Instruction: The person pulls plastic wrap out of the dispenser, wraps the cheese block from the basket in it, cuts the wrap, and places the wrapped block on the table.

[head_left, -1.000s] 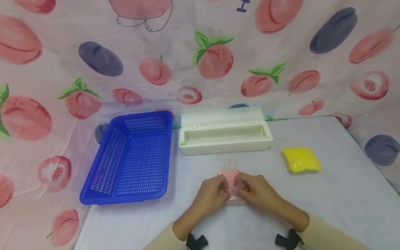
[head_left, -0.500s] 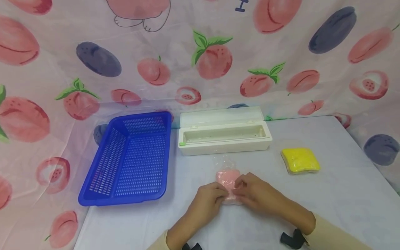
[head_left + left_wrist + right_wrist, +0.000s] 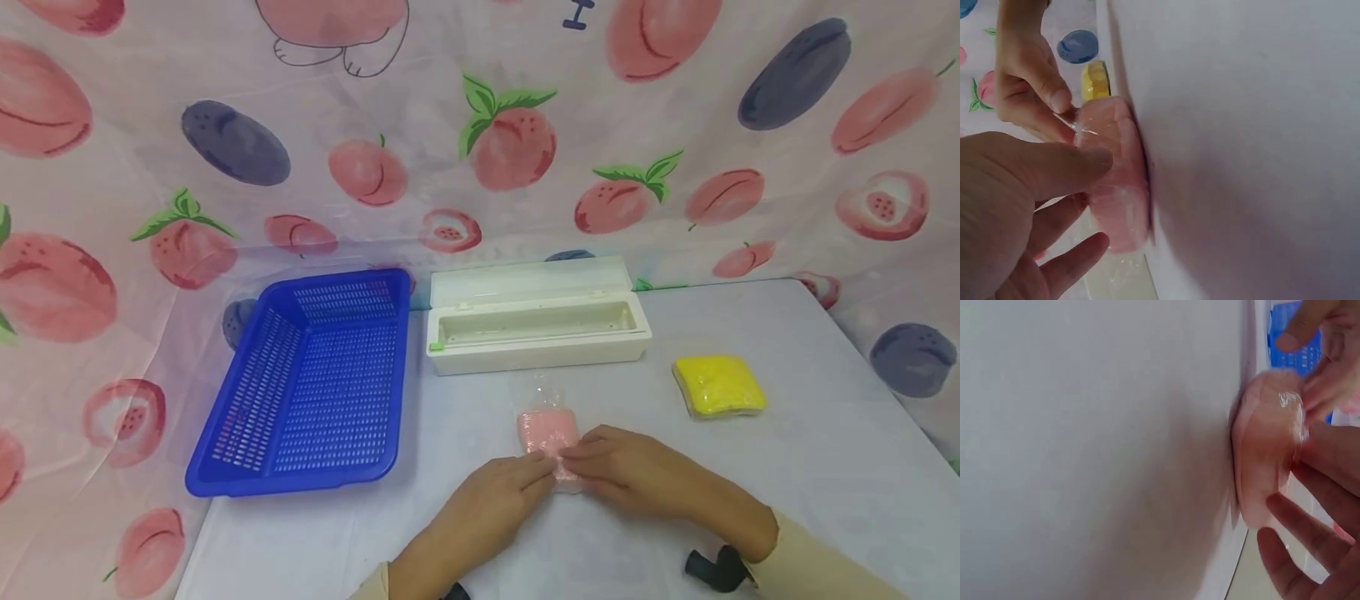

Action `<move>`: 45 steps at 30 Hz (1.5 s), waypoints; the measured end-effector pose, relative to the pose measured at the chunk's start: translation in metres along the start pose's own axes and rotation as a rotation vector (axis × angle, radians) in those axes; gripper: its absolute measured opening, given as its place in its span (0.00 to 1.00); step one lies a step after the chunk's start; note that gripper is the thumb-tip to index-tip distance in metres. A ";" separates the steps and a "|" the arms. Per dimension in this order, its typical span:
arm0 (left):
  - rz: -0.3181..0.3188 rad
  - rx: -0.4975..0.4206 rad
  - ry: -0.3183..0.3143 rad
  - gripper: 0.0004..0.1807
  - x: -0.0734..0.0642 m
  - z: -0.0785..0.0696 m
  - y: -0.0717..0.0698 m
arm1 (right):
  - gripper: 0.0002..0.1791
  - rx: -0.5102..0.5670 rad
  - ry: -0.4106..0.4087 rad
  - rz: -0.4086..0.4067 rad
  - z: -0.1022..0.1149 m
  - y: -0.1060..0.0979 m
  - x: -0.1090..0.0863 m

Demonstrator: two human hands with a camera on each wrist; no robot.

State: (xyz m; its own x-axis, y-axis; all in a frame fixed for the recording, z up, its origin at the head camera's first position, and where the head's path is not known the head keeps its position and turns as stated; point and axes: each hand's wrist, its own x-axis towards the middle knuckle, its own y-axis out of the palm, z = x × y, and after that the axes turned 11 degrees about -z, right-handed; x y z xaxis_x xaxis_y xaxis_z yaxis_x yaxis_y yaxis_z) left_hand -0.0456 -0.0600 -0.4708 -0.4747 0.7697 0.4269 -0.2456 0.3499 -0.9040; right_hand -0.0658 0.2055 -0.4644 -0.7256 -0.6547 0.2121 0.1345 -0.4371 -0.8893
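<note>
On the white table a soft-looking pink block wrapped in clear film point(image 3: 549, 428) lies in front of me, a loose flap of film spread beyond its far edge. My left hand point(image 3: 491, 504) touches its near left part with fingers fairly straight; the left wrist view shows the thumb point(image 3: 1094, 164) against its side. From the right, my right hand point(image 3: 645, 471) rests extended fingers on its top. In the right wrist view the right fingers point(image 3: 1310, 531) are spread beside the wrapped pink block point(image 3: 1266, 450). The fingertips of both hands nearly meet over it.
Behind the block stands a long white box point(image 3: 540, 354) with its lid raised and a small green piece at its left end. A blue perforated basket point(image 3: 197, 479) is at the left. A yellow block in clear film point(image 3: 720, 385) lies at the right. Patterned cloth point(image 3: 420, 100) hangs behind.
Both hands had curled fingers working at the film on the pink block. Now the fingers have straightened and lie on its top, and the left hand has come slightly nearer to me.
</note>
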 end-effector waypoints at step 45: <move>0.287 -0.281 -0.634 0.30 0.024 0.025 0.006 | 0.21 0.101 0.239 -0.005 -0.005 -0.020 -0.009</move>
State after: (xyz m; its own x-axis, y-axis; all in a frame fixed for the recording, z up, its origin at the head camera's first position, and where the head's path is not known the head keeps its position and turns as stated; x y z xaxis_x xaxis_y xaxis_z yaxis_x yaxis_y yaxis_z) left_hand -0.0799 -0.0528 -0.4654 -0.9044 0.4257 0.0278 0.1463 0.3706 -0.9172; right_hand -0.0656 0.2235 -0.4504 -0.8634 -0.4938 0.1037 0.1889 -0.5069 -0.8411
